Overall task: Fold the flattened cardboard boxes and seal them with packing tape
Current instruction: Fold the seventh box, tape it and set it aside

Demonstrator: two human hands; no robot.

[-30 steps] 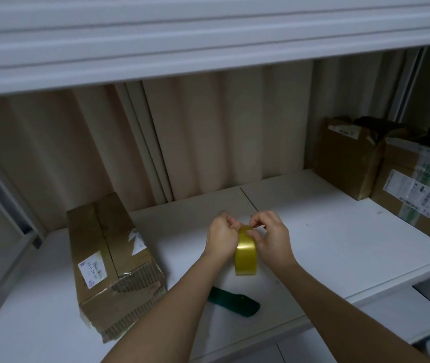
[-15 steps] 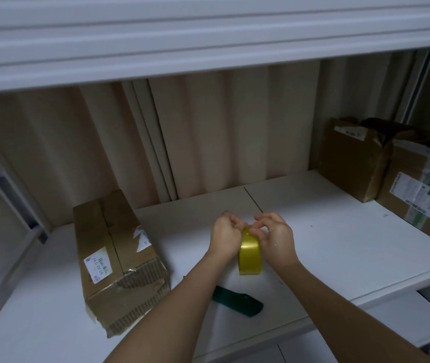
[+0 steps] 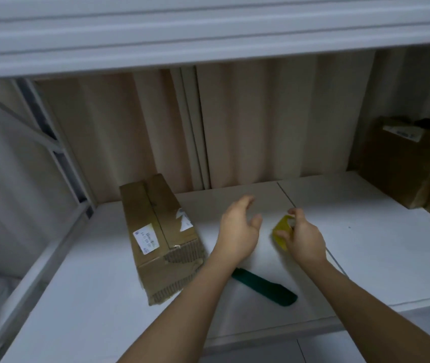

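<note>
A yellow roll of packing tape (image 3: 281,231) is held just above the white shelf (image 3: 365,247) by my right hand (image 3: 303,235), whose fingers curl round it. My left hand (image 3: 238,226) hovers open beside the roll, fingers spread, holding nothing. A folded brown cardboard box (image 3: 157,231) with a white label lies on the shelf to the left of my left hand; its near end shows bare corrugated edges.
A dark green flat tool (image 3: 266,286) lies on the shelf between my forearms. Two more brown boxes (image 3: 402,163) stand at the back right. An upper shelf (image 3: 208,35) hangs overhead, and a metal frame (image 3: 59,158) bounds the left side.
My left hand has let go of the tape roll and moved left, opening. My right hand has carried the roll to the right. The camera has turned left.
</note>
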